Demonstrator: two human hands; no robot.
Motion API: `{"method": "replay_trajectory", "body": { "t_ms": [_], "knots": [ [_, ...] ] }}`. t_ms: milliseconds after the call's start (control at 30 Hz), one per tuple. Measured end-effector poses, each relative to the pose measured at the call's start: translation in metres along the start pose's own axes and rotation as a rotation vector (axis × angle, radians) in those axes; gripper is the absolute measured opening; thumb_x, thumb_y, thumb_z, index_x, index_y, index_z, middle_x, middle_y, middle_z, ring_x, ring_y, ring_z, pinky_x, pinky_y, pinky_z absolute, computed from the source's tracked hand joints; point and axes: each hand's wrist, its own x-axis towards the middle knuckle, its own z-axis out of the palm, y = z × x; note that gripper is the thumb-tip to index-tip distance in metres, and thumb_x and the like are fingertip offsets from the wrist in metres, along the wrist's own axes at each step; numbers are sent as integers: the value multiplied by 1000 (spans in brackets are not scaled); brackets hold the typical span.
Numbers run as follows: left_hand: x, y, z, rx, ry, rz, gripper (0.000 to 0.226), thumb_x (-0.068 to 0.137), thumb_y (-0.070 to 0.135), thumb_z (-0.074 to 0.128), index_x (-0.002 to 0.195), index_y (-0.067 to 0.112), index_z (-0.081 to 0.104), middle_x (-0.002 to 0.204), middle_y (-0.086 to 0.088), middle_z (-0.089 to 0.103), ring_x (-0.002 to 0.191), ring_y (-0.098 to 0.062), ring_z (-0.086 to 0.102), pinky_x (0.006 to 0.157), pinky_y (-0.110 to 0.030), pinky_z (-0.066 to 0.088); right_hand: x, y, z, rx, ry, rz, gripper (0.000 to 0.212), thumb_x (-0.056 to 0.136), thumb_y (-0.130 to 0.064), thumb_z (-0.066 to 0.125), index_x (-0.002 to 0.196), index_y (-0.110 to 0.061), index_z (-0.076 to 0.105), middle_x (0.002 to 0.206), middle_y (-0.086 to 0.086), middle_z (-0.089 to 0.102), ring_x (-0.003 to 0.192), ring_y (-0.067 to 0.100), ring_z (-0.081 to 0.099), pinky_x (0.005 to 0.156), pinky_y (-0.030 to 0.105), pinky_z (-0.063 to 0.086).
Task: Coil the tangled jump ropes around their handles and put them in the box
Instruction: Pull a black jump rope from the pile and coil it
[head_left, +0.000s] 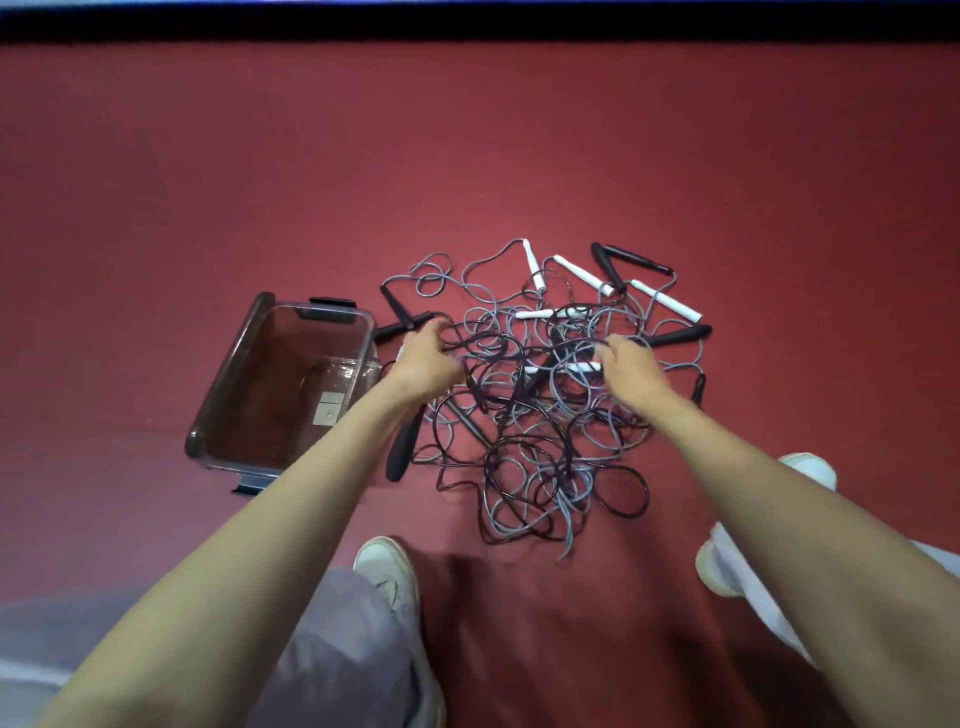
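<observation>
Head view: both hands in a jump-rope tangle on a red floor

The tangled jump ropes (540, 415), grey and black cords with white and black handles, lie heaped on the red floor (467, 156), just right of a clear plastic box (231, 364) with nothing in it. The left hand (426, 358) curls its fingers around a black cord (483, 340) at the heap's upper-left edge. The right hand (631, 369) closes its fingers on a white handle (581, 368) near the middle. A white shoe (387, 566) stands below the heap.
</observation>
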Motion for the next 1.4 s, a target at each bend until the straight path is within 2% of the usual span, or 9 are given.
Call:
{"method": "replay_trajectory", "body": {
  "t_ms": [167,267,400,500,700,933,1067,1267,1400],
  "knots": [
    [-3,19,11,-241,102,116,38,81,-9,45,103,19,61,108,-10,66,68,-17,51,57,-24,39,-24,-20,-47,83,19,-191,28,101,-25,43,101,-7,64,98,6,64,96,26,57,72,30,33],
    [-17,33,12,-168,-59,252,48,81,-8,53,115,23,63,120,-2,56,75,-10,52,59,-17,43,-47,-44,-65,85,-112,-338,28,100,-33,45,100,-13,65,92,4,67,87,16,61,79,34,43],
    [-39,45,13,-44,-178,410,32,87,22,67,119,26,66,102,14,59,81,-2,52,74,-18,46,-76,-73,-88,280,-180,-402,23,100,-26,47,96,-13,66,59,-6,41,45,0,36,48,14,32],
    [-55,56,2,-205,-116,450,14,95,32,59,85,25,67,54,17,45,52,-7,34,52,-25,30,-85,-82,-107,277,-126,-422,24,100,-27,48,86,-15,63,58,-5,44,44,0,37,46,12,29],
    [-72,78,-27,-537,125,419,16,97,21,55,85,20,66,52,17,47,51,-8,34,45,-18,26,-84,-49,-116,-214,-97,-291,18,101,-27,46,88,-16,50,84,5,58,77,25,53,62,32,35],
    [-84,48,-4,75,-32,416,79,80,27,77,147,26,35,123,2,43,113,-9,44,102,-28,35,-103,-57,-113,-377,-107,-429,24,103,-35,37,103,-19,54,82,3,59,77,24,53,64,35,38],
    [-84,56,9,-68,-151,510,15,91,32,65,102,22,69,85,13,60,72,4,51,73,-22,43,-102,-62,-103,-226,-140,-491,21,100,-34,43,94,-23,59,75,3,61,72,24,55,67,39,43],
    [-77,52,11,-34,-282,528,13,92,28,63,93,15,64,63,19,50,51,5,40,53,-11,30,-96,-57,-95,-63,-144,-511,17,100,-28,47,92,-22,61,69,-7,57,61,5,50,59,27,37],
    [-71,52,12,-462,-195,465,7,96,19,58,91,21,62,56,16,41,48,-5,29,44,-16,24,-84,-51,-88,20,-155,-465,21,99,-29,51,90,-13,61,80,1,64,62,4,51,62,23,39]
  ]
}}
